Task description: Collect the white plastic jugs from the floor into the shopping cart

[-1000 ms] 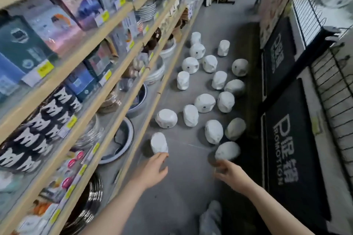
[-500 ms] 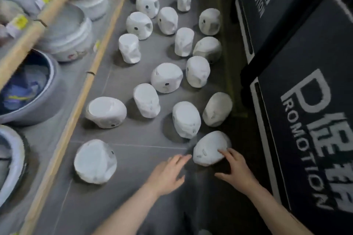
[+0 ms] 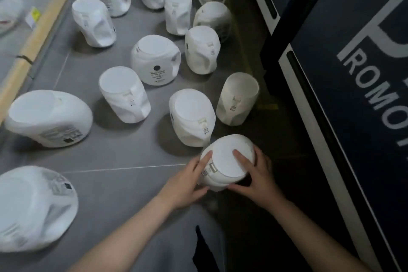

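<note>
Both hands have closed in since the earlier frame — left hand (image 3: 187, 183) and right hand (image 3: 257, 178) now grip the nearest jug (image 3: 227, 161), fingers curled round its smooth white plastic, on the grey tiled floor (image 3: 123, 157) beside a dark promotion board (image 3: 353, 86).

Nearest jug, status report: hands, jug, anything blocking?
Left hand and right hand both grip the nearest jug. Whether it is off the grey floor cannot be told. Neighbouring jug sits close behind it.
</note>
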